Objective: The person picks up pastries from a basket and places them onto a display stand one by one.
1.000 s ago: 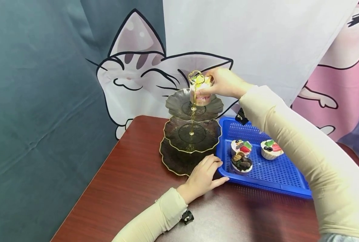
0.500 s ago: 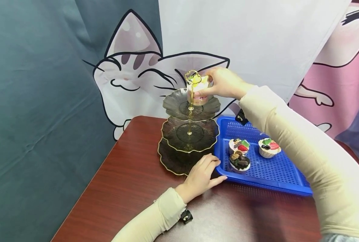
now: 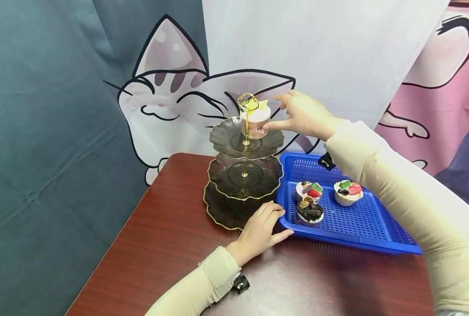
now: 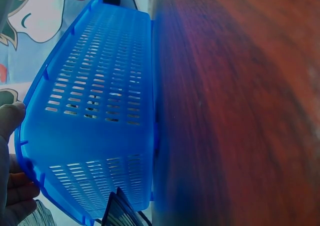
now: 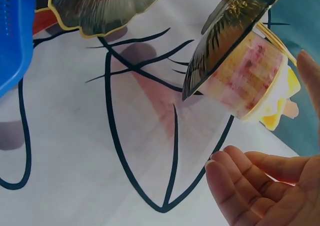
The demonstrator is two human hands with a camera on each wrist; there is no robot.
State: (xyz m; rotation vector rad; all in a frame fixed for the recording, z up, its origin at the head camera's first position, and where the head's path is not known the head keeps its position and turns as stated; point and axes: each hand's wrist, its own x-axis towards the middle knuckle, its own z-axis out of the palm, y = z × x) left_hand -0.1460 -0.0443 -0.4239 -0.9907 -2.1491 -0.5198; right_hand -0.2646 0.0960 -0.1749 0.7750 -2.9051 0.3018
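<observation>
My right hand (image 3: 307,115) is beside a clear cup of layered cream cake (image 3: 256,120) topped with yellow fruit pieces. The cup stands on the top plate of a dark three-tier cake stand (image 3: 244,173) with gold rims, next to its gold handle (image 3: 247,103). In the right wrist view the fingers (image 5: 240,176) are spread apart from the cake cup (image 5: 250,76). My left hand (image 3: 256,228) holds the near left corner of a blue plastic basket (image 3: 349,239), fingers on one side of the corner and thumb on the other. In the left wrist view the basket's outer wall (image 4: 90,136) fills the left.
Inside the basket are two cupcakes with fruit, one at the left (image 3: 308,192) and one farther right (image 3: 348,193), and a chocolate-topped dessert cup (image 3: 309,213). The wooden table (image 3: 159,245) ends at the left edge. Printed cat curtains (image 3: 171,101) hang behind.
My right hand has let go of the cake cup and drawn slightly right, its fingers opening. The cup stays on the top plate. The left hand keeps its place at the basket corner.
</observation>
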